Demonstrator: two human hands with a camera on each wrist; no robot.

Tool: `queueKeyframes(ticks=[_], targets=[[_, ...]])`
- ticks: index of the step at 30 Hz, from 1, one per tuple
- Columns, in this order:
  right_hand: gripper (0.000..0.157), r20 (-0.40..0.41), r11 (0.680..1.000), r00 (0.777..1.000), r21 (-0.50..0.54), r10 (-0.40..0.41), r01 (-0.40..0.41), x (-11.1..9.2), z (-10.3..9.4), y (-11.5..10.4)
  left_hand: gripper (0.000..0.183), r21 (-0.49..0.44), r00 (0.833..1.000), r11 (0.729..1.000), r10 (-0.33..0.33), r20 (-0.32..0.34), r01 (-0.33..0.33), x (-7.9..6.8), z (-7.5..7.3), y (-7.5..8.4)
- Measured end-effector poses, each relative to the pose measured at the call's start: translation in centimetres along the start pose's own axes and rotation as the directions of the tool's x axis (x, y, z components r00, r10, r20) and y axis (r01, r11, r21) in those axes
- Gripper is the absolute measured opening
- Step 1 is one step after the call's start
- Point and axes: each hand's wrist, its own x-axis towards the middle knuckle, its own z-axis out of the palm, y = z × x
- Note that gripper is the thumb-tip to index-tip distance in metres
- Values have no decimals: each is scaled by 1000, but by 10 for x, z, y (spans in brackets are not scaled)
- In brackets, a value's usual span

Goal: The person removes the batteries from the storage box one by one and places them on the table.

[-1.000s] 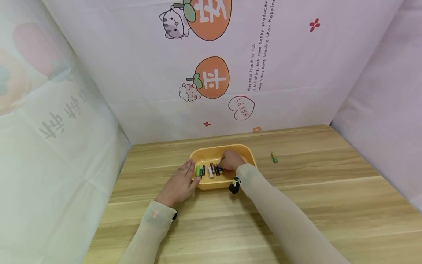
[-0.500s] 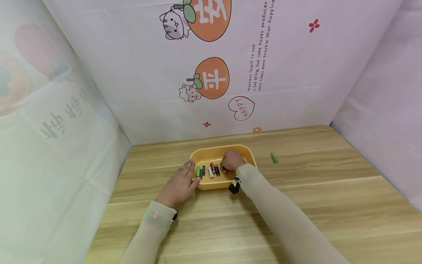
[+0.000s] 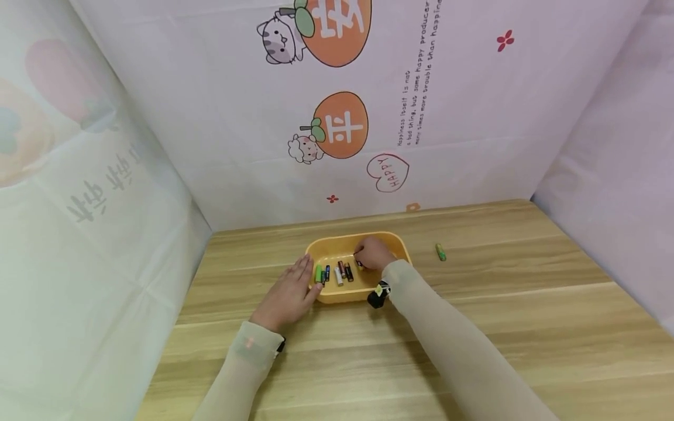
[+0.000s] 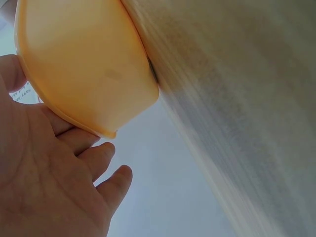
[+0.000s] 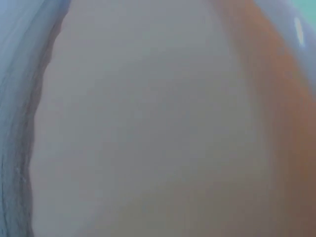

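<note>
Yellow tray (image 3: 342, 297) on counter (image 3: 337, 362). Right hand (image 3: 375, 254) inside, narrow grip pinching dark battery (image 3: 360, 265). Left hand (image 3: 284, 295) touches left rim, fingers extended. White battery (image 3: 339, 276) lies inside, left of the pinched one.

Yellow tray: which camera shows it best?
The head view: the yellow tray shows its inside and most of its rim. The left wrist view has only its outside; the right wrist view is too blurred to tell.
</note>
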Motion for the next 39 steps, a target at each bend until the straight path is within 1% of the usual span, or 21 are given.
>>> queueKeyframes(ticks=[4,7,11,13,17,23,29,34,37,39], targets=[[16,32,996,999,83,30,-33,1,-1,7,69,-2,1000,1000,0,13,0,-1,3,1],[15,44,989,998,138,41,-47,0,-4,9,69,-10,1000,1000,-2,5,2,-2,4,2],[16,56,988,998,150,22,-30,-4,-9,8,67,-16,1000,1000,2,-15,-2,-2,4,3],[17,62,988,998,152,20,-29,-6,-11,8,67,-16,1000,1000,2,-12,-2,-3,3,3],[16,63,985,997,167,33,-43,-8,-14,9,66,-15,1000,1000,1,0,-1,-3,2,3],[15,43,982,998,182,43,-50,-8,-17,9,66,-16,1000,1000,6,-13,-6,-3,3,2],[18,52,978,998,201,38,-48,-8,-22,12,66,-18,1000,1000,0,-14,0,-3,5,0],[22,81,973,997,230,14,-32,-8,-28,14,66,-12,1000,1000,-13,4,13,-3,4,0],[24,87,966,996,257,4,-26,-9,-32,13,66,-9,1000,1000,-7,-4,7,-2,2,1],[24,79,966,997,258,-2,-19,-10,-36,12,66,-7,1000,1000,-1,-11,1,-2,0,2]])
